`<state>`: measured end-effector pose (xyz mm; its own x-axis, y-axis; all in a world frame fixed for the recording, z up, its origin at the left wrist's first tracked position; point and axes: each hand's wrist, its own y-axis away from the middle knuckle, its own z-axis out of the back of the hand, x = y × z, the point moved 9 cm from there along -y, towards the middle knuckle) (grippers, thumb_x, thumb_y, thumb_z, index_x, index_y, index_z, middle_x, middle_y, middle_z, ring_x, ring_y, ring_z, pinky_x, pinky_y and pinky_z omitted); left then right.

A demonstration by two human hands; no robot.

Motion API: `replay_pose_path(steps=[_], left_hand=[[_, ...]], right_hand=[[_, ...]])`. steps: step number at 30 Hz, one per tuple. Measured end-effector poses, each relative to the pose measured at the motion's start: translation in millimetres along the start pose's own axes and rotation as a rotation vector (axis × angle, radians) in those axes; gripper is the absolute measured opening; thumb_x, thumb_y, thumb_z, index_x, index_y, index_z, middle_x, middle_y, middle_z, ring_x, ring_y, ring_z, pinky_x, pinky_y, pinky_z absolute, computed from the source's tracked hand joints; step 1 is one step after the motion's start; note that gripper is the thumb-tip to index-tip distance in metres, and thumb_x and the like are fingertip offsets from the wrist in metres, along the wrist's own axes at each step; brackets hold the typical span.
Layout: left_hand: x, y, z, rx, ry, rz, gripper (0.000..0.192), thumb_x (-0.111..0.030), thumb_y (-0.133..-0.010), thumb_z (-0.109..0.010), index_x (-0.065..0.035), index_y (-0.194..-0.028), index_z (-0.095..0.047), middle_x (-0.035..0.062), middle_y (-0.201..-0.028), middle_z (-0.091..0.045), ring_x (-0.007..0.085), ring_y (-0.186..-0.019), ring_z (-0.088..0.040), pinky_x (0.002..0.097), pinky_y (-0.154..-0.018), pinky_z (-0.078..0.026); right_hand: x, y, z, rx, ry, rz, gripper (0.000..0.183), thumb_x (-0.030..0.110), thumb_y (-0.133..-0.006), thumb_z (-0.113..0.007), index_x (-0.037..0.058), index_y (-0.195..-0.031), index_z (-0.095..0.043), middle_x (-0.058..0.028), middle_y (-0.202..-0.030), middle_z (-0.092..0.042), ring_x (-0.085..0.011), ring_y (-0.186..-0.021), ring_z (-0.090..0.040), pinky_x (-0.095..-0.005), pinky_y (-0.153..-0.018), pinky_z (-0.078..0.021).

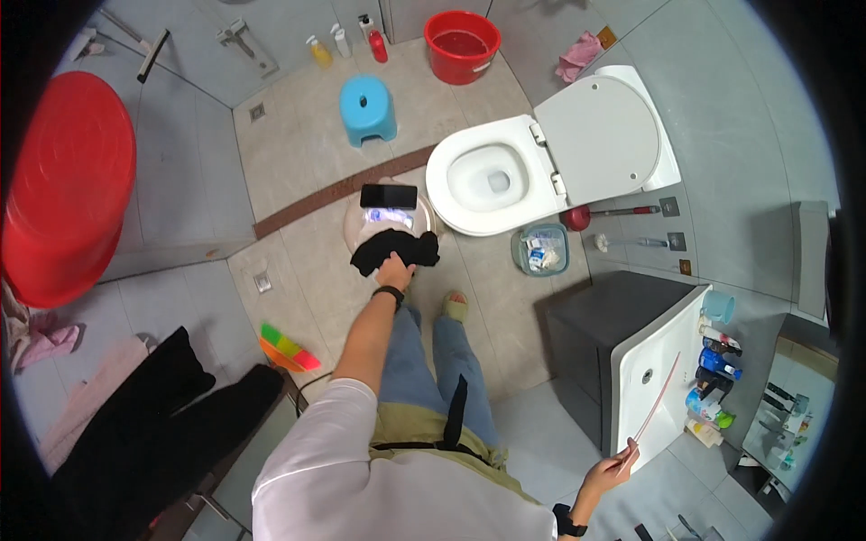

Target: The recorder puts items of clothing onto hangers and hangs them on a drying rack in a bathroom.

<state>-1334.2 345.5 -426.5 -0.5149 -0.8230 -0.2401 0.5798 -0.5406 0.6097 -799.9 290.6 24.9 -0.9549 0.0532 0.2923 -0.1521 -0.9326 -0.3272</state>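
Observation:
My left hand (396, 272) grips the near edge of a bunched black cloth garment (389, 250). The garment lies on the front part of a round pale stool (352, 226). Behind it on the stool are a white and purple plastic packet (391, 217) and a black smartphone (388, 197). Away to the right, my right hand (612, 466) holds a slim pink rod-like item (657, 400), its far end over the white washbasin (666, 412). Whether this item is a hanger seen edge-on, I cannot tell.
Ahead right stands a white toilet (443, 179) with its lid up, beside a small waste bin (517, 251). A blue plastic stool (366, 108) and a red bucket (450, 67) stand farther back. Black clothing (135, 419) hangs at left, below a red basin (67, 189). Bottles (717, 364) line the washbasin.

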Motion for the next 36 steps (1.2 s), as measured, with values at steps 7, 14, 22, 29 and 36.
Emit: replay_pose_path(steps=[7,14,22,29,36], left_hand=[[-22,9,53,-0.380,0.121,-0.481,0.022,-0.023,-0.085,-0.055,-0.0016,-0.091,-0.061,0.0206,-0.095,-0.058,0.0389,-0.100,-0.057,0.0493,-0.074,-0.049],[-40,133,211,-0.230,0.907,-0.472,0.020,-0.016,-0.097,-0.039,0.0010,-0.100,-0.050,0.0092,-0.087,-0.052,0.0153,-0.086,-0.048,0.0309,-0.081,-0.042],[-98,343,428,-0.272,1.229,-0.751,0.017,-0.023,-0.100,-0.044,-0.0072,-0.093,-0.047,-0.0033,-0.085,-0.047,0.0038,-0.077,-0.043,0.0190,-0.070,-0.038],[-84,453,443,-0.426,1.472,-0.859,0.036,-0.015,-0.095,-0.052,0.0005,-0.125,-0.038,0.0099,-0.118,-0.052,0.0160,-0.109,-0.052,0.0292,-0.097,-0.039],[-36,490,423,-0.609,1.373,-0.879,0.055,0.006,-0.084,-0.054,0.0107,-0.135,-0.032,0.0159,-0.134,-0.044,0.0216,-0.124,-0.046,0.0335,-0.105,-0.035]], right_hand=[[4,-3,7,0.010,0.030,-0.107,0.021,0.003,-0.093,-0.040,-0.0047,-0.100,-0.059,-0.0202,-0.090,-0.064,-0.0350,-0.080,-0.061,-0.0372,-0.073,-0.0486],[20,-40,-53,0.055,-0.396,0.001,0.021,0.002,-0.094,-0.041,-0.0028,-0.099,-0.060,-0.0169,-0.087,-0.063,-0.0259,-0.075,-0.061,-0.0329,-0.069,-0.0472],[238,-104,-134,0.555,-0.928,0.620,0.018,-0.002,-0.083,-0.057,0.0000,-0.099,-0.063,-0.0112,-0.072,-0.063,-0.0144,-0.055,-0.055,-0.0261,-0.052,-0.0422],[389,-84,-40,0.671,-1.274,1.055,0.039,0.012,-0.072,-0.078,0.0005,-0.107,-0.065,-0.0054,-0.064,-0.055,-0.0104,-0.051,-0.047,-0.0237,-0.049,-0.0383],[425,-92,-15,0.431,-1.194,1.073,0.009,0.005,-0.077,-0.066,0.0054,-0.085,-0.066,-0.0149,-0.064,-0.059,-0.0283,-0.056,-0.060,-0.0359,-0.051,-0.0448]])
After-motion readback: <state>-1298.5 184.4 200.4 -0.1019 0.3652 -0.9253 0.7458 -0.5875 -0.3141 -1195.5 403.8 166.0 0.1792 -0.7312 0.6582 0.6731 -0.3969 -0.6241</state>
